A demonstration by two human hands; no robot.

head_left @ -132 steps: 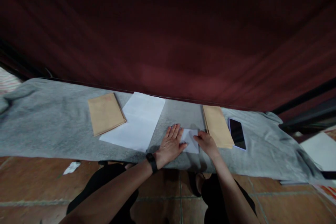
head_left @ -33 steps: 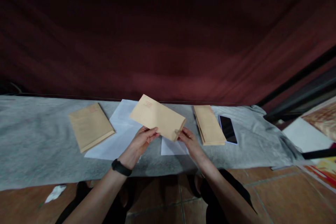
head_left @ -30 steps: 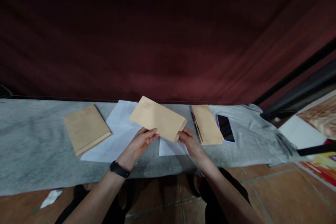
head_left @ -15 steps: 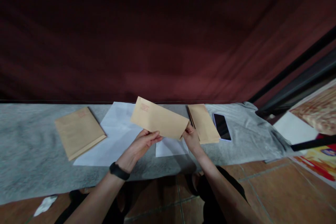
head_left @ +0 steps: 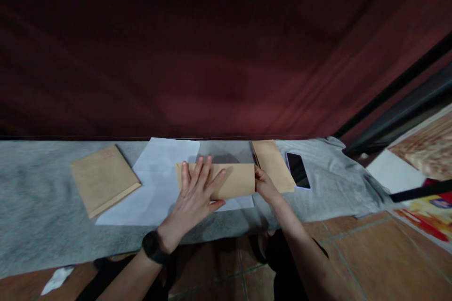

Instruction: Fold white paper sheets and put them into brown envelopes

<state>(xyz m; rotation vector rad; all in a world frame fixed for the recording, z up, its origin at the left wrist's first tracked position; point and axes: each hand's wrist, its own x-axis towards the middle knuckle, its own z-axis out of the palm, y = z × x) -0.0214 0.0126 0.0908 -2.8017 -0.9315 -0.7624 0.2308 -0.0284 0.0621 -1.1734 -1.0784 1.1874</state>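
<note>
A brown paper envelope (head_left: 236,179) lies lengthwise in front of me, over the edges of white paper. My left hand (head_left: 197,190) is laid flat on its left half, fingers spread. At the envelope's right end, my right hand (head_left: 265,186) has its fingers closed on the edge; some fingertips are hidden there. White sheets (head_left: 151,193) lie under and to the left of the envelope. A pile of brown envelopes (head_left: 274,165) rests just beyond my right hand. Further left sits another stack of brown envelopes (head_left: 104,179), its flap edge toward me.
A phone (head_left: 298,170) lies right of the envelope pile. Grey cloth (head_left: 328,183) covers the long surface, with a dark red curtain (head_left: 212,80) hanging behind it. Below is a tiled floor (head_left: 381,254) with a crumpled white tissue (head_left: 58,278) at left.
The envelope has come down from a tilted, raised position to lie level on the surface. My left hand has gone from pinching its lower edge to pressing flat on top.
</note>
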